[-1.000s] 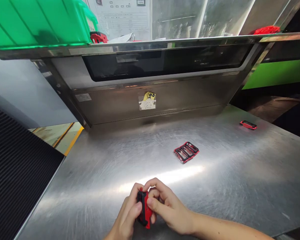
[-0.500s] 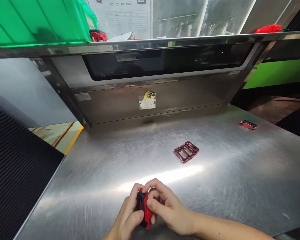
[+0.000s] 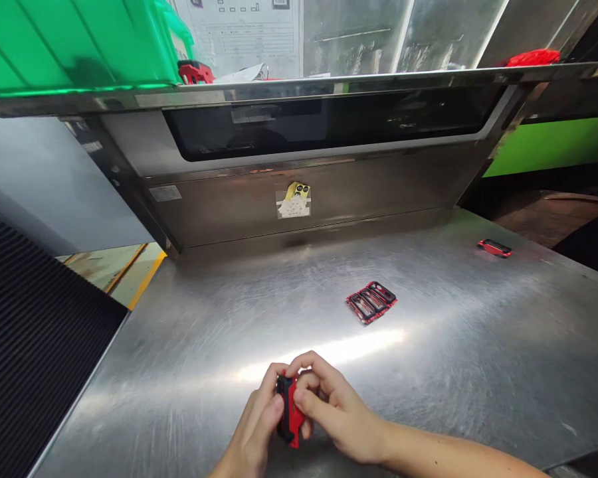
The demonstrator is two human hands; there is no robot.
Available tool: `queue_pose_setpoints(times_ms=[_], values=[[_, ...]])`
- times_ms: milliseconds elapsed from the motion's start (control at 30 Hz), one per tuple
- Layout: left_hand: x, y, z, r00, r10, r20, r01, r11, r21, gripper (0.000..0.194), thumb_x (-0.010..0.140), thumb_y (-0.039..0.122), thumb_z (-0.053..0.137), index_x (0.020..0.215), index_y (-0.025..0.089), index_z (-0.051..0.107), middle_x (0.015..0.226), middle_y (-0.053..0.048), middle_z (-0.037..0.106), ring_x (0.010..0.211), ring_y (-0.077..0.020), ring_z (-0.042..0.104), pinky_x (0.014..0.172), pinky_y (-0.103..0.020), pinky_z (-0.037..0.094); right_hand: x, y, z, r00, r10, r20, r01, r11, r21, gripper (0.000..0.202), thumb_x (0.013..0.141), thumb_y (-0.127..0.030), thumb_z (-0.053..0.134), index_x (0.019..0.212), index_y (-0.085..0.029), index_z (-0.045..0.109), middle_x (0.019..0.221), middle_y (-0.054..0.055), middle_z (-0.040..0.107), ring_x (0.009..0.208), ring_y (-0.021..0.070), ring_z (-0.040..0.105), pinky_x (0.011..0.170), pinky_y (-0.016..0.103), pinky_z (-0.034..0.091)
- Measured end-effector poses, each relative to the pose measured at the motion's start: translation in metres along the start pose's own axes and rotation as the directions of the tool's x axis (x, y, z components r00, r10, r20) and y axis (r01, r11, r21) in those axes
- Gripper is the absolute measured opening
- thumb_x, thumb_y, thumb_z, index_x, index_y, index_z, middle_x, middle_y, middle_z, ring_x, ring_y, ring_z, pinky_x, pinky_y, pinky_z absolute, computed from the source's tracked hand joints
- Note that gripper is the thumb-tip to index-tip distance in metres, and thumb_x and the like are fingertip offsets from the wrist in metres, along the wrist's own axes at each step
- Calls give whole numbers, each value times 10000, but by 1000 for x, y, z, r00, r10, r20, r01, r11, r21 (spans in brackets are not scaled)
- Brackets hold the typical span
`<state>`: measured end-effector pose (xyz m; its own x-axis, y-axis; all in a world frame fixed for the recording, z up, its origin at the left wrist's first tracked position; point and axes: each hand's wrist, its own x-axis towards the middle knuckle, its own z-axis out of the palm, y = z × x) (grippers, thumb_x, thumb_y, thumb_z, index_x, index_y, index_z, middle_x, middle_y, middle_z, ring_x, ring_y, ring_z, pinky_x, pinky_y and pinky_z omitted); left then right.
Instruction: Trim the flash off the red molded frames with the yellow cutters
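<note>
Near the front edge of the metal table [image 3: 189, 345], a red and black part [image 3: 290, 413] is held upright between both hands. My left hand [image 3: 259, 418] grips its black side, thumb on the face and fingers behind. My right hand [image 3: 333, 411] pinches the red side, with its index finger curled over the top end. Beyond the hands, a group of three similar red and black parts [image 3: 371, 302] lies side by side on the table. One more red and black piece [image 3: 495, 248] rests far to the right.
A raised metal shelf [image 3: 279, 91] spans the back and bears a green bin [image 3: 80, 46], a red and black part [image 3: 195, 72] and a red item [image 3: 534, 58]. A black ribbed surface [image 3: 34, 352] stands at the left.
The held part has shifted slightly upward and turned a little. My left thumb has moved up along its black side. The pieces lying on the table have not moved.
</note>
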<state>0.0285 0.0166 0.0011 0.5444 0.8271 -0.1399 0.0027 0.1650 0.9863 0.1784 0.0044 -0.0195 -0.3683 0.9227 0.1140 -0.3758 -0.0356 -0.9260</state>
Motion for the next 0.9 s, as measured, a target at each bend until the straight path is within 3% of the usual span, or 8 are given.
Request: queue_pose_setpoints(times_ms=[133,267,367,433,500,633,767,900], values=[[5,0,4,991,-73,-111,84,991,100,526,764,710,502,762,186,549,601,19,551,575,-136,451,565,-252,333,-1,-2,2,996,-19,-84,9,993,-117,449,909,-600,531,1048,-176,482,630,-38,523,505,87,479,504,180,397],[10,-13,-4,951,-283,-124,265,954,-142,623,676,816,452,553,205,472,467,49,415,452,-105,334,460,-248,261,-2,-4,2,976,-40,-215,-8,976,-217,514,914,-659,443,1063,-167,476,496,-90,418,418,90,354,430,183,302],[10,-23,-10,926,-361,-109,318,903,-290,616,633,820,491,533,213,459,416,66,375,412,-97,311,440,-241,254,-1,-5,0,964,-63,-259,-16,956,-294,514,900,-665,458,1016,-167,509,501,-85,403,445,105,375,457,204,324],[7,-24,-11,929,-341,-144,290,912,-288,582,686,772,508,561,203,508,461,47,447,460,-116,389,488,-250,327,-1,-5,-2,966,-70,-251,-21,939,-344,493,909,-641,464,1013,-164,533,520,-76,403,471,114,390,474,215,324],[2,-22,-9,924,-290,-248,244,949,-200,562,718,737,523,658,185,611,611,-2,590,618,-169,516,634,-285,417,-1,-5,-3,974,-70,-215,-19,922,-386,478,920,-600,473,1099,-161,541,563,-63,423,503,121,403,488,221,322],[-6,-17,-5,886,-170,-432,205,978,35,673,702,772,499,912,171,719,954,-73,692,995,-273,549,937,-346,372,-1,-3,-4,991,-70,-112,6,871,-491,429,947,-485,459,1217,-165,557,666,-9,528,583,146,476,546,246,376],[-9,-19,-5,901,-111,-420,185,973,139,708,758,774,393,961,183,726,930,-81,694,975,-288,550,954,-384,367,-1,-2,-4,993,-83,-82,25,838,-546,371,943,-426,458,1134,-159,631,693,22,582,608,164,521,567,260,409],[-8,-22,-8,899,-138,-416,182,981,68,577,757,693,516,939,187,723,968,-70,700,980,-265,551,946,-346,369,0,-4,-3,992,-89,-93,22,828,-560,405,939,-471,458,1104,-155,650,675,25,588,591,165,516,548,258,409]])
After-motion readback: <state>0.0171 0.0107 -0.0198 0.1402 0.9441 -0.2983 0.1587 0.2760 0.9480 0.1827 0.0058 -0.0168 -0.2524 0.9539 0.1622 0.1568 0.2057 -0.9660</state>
